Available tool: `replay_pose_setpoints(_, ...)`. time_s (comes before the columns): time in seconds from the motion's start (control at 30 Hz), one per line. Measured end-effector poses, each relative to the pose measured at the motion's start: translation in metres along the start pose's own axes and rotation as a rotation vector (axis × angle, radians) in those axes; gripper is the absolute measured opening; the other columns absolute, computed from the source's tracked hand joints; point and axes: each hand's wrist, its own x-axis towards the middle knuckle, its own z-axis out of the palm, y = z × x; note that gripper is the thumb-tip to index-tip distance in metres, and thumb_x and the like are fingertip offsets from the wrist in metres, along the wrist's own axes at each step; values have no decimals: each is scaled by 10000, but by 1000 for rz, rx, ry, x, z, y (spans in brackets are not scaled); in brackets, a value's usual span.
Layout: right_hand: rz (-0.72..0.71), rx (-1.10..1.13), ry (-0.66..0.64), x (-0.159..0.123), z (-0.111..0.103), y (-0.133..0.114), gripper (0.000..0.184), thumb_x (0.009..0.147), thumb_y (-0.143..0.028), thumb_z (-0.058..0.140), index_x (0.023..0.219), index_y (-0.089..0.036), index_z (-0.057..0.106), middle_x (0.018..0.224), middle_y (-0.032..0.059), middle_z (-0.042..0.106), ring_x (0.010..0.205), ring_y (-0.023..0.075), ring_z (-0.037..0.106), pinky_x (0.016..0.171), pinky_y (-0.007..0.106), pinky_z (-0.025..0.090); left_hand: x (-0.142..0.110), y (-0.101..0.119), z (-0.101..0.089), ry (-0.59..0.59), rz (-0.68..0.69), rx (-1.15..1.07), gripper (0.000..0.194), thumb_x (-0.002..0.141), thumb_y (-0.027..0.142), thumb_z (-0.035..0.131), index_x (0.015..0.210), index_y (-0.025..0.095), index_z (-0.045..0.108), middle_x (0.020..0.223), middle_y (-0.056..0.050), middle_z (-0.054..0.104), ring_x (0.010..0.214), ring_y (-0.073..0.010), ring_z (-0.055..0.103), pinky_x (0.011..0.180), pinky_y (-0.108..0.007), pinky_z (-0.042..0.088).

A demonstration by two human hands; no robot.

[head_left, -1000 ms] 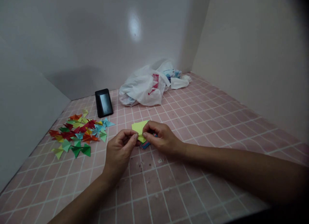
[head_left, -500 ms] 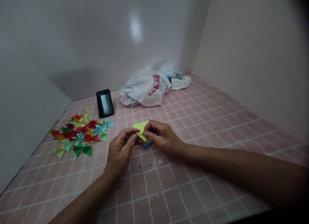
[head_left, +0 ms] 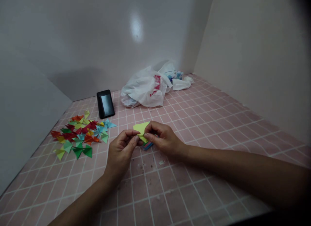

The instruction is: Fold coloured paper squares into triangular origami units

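Note:
Between my left hand and my right hand is a folded piece of yellow-green paper. Fingertips of both hands pinch its lower edge, and its upper corner sticks out above them. A small stack of blue and red paper lies on the tiles, partly hidden beneath my right hand. To the left of my hands spreads a loose pile of folded paper triangles in red, green, yellow and blue.
The pink tiled surface carries small specks in front of my hands. White walls rise at the left, back and right. A black phone stands propped near the back, beside a white plastic bag and crumpled white tissue.
My fingers have shifted slightly on the yellow-green paper, and my hands have drawn a little closer around it. The triangle pile, phone and bag stay in place.

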Motion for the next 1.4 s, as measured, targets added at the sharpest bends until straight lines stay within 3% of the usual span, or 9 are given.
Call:
replay_pose_setpoints(0.53, 33, 46, 3, -1, 2, 3, 142, 861, -239, 581, 743, -184, 526, 711, -20, 525, 653, 119, 474, 619, 265, 378, 0, -1, -1, -4, -20, -23, 145, 824, 259, 712, 943, 177, 697, 778, 1, 735, 707, -124, 711, 695, -235, 574)
replay_pose_setpoints(1.2, -97, -94, 16, -2, 4, 4, 131, 852, -149, 575, 731, -177, 532, 720, -17, 538, 657, 112, 481, 633, 260, 368, 1, 0, 1, 19, 3, 49, 85, 801, 248, 703, 839, 172, 690, 687, 20, 715, 627, -114, 698, 618, -206, 566)
replay_pose_setpoints(1.4, -67, -68, -3, -1, 3, 6, 121, 857, -161, 579, 741, -175, 547, 735, -9, 559, 673, 116, 503, 637, 261, 382, 2, -2, 0, 0, 3, 62, 116, 782, 260, 726, 843, 166, 694, 702, 7, 715, 651, -126, 694, 634, -224, 565)
